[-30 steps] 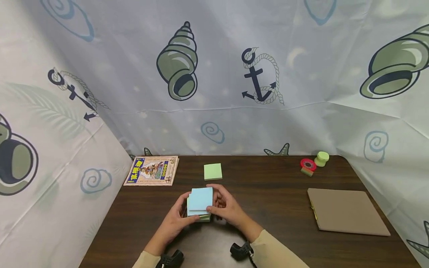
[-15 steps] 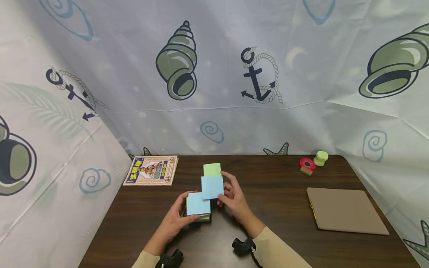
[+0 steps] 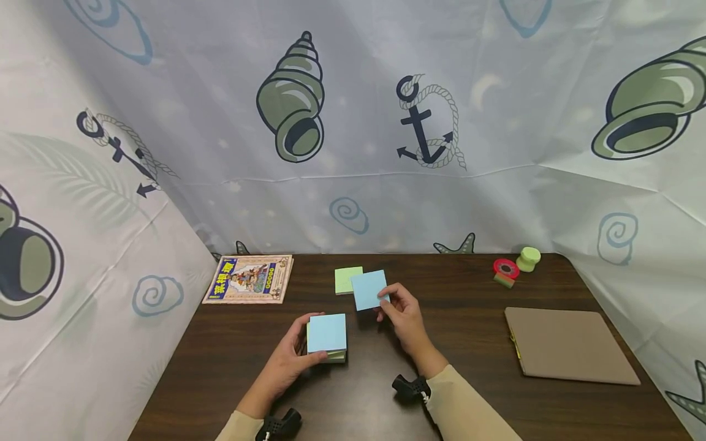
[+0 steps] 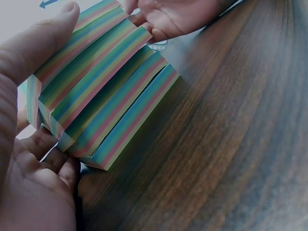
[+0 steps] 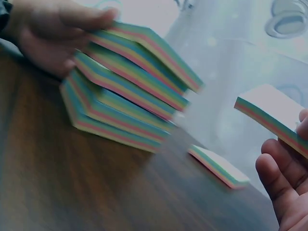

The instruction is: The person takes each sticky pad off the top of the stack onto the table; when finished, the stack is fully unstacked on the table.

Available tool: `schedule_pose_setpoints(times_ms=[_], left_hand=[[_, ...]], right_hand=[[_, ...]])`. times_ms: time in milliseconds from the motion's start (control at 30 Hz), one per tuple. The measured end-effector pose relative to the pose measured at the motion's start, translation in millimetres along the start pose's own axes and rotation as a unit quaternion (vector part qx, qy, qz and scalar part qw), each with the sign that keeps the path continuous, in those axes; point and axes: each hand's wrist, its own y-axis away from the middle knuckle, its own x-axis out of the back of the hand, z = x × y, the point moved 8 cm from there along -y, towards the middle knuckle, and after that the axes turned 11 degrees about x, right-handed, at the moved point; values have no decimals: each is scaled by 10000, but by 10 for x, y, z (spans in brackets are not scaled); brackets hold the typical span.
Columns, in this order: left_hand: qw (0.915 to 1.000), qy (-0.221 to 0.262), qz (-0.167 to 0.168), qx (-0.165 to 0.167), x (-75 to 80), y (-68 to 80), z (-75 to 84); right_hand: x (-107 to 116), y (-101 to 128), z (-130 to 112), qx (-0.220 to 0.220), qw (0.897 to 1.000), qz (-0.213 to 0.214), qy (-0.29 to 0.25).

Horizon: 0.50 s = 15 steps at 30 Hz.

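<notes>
My left hand [image 3: 287, 355] grips a stack of square sticky note pads [image 3: 326, 334], thumb on the near side and fingers round the far left. A light blue pad tops the stack; in the left wrist view the pads' striped edges [image 4: 106, 91] show several pads stacked unevenly. Between thumb and fingers, my right hand [image 3: 405, 315] pinches a single light blue sticky note pad [image 3: 368, 290] by its right edge. In the head view that pad overlaps the right side of a light green sticky note pad [image 3: 344, 280] lying farther back on the table.
A comic-style booklet [image 3: 248, 280] lies at the back left of the dark wooden table [image 3: 452, 343]. At the back right sit a red round object [image 3: 505, 268], a small striped block [image 3: 504, 280] and a pale green spool-shaped item [image 3: 528, 260]. A brown folder [image 3: 570, 344] lies at the right.
My right hand has lifted the top blue pad off the stack and carried it back and to the right, beside the green pad. The left hand stays round the stack.
</notes>
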Motion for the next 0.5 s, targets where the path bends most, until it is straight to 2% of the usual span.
schedule_pose_setpoints(times_ms=[167, 267, 367, 500], left_hand=[[9999, -59, 12, -84, 2, -4, -6], [9998, -111, -11, -191, 1, -4, -7], [9997, -93, -36, -208, -3, 3, 1], [9998, -48, -42, -164, -6, 12, 23]], right_hand=[[272, -67, -7, 18, 9985, 479, 275], [413, -95, -35, 131, 9945, 695, 766], [497, -110, -74, 303, 9854, 782, 1479], [505, -112, -93, 271, 9697, 775, 2300]])
